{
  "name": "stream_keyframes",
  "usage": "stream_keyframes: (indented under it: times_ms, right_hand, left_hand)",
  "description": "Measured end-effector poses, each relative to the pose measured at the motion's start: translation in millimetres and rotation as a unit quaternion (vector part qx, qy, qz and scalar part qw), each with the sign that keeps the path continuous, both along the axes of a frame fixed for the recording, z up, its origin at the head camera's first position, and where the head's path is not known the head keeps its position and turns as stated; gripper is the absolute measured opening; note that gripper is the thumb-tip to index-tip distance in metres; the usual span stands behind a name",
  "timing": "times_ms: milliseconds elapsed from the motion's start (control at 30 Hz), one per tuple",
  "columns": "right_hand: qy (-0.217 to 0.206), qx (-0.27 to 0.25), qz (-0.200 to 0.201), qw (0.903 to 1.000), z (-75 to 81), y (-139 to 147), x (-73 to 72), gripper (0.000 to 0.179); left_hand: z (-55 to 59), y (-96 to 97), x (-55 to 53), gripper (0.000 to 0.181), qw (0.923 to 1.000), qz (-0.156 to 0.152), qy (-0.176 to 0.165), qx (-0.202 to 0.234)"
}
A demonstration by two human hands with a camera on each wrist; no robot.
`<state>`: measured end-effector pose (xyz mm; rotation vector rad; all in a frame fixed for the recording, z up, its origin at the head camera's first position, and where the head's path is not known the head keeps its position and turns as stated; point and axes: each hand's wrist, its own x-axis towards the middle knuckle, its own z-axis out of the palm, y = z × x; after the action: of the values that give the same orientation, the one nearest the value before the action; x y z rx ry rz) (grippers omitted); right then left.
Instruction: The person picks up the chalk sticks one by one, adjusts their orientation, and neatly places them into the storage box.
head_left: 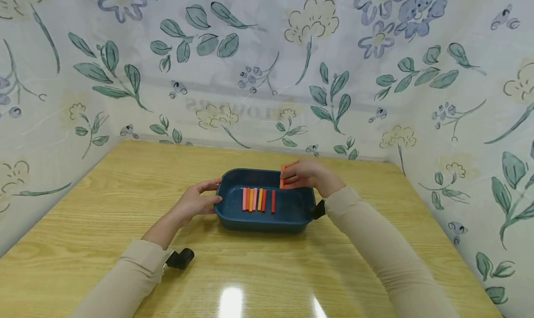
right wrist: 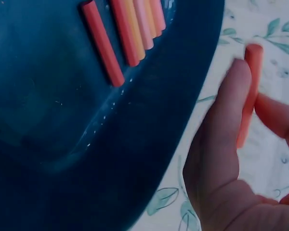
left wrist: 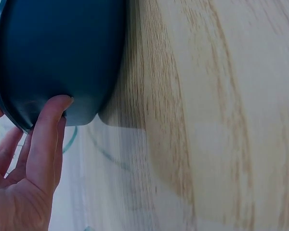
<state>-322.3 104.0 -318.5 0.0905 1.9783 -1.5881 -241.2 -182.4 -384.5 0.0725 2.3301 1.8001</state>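
Observation:
A deep blue plastic tray [head_left: 263, 226] stands on the table. My left hand [head_left: 193, 201] grips its left end by the rim; in the left wrist view, fingers [left wrist: 45, 134] lie against the outer wall [left wrist: 62, 53]. Over the tray's back right rim, my right hand [head_left: 306, 173] pinches an orange-red crayon [right wrist: 252, 82] between thumb and fingers, the stick roughly upright. Inside the tray a row of several pink, orange, yellow and red crayons [head_left: 253, 200] lies side by side. A single red crayon [head_left: 273, 202] lies a little to the right of the row.
The wooden table [head_left: 250, 267] extends around the tray on all sides. A flower-patterned cloth [head_left: 267, 77] hangs along the back and both sides. Black wrist cameras [head_left: 180, 258] sit at both sleeve cuffs, the right one close to the tray's right end.

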Motion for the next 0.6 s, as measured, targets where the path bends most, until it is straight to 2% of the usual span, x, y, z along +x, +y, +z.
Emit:
stream_keyframes:
  times_ms: [133, 300, 467, 600]
  right_hand:
    - [-0.012, 0.052, 0.057, 0.997, -5.1, -8.0, -4.1, 0.031]
    - [-0.018, 0.125, 0.108, 0.9861, -14.3, -16.2, -7.4, 0.012]
    - [-0.018, 0.196, 0.125, 0.9723, -27.8, -22.1, -10.0, 0.015]
    - [-0.02, 0.229, 0.135, 0.9639, -35.8, -27.6, -10.5, 0.021]
  left_hand:
    - [-1.6, -0.2, 0.2, 0.059, 1.0, -0.004, 0.004, 0.008]
    - [-2.4, 0.0, -0.7, 0.059, 0.9999, -0.004, 0.007, 0.01]
    - [-2.6, 0.2, -0.6, 0.058, 0.9999, -0.005, 0.008, 0.01]
    - [-3.0, -1.0, 0.0, 0.058, 0.9998, -0.007, 0.012, 0.012]
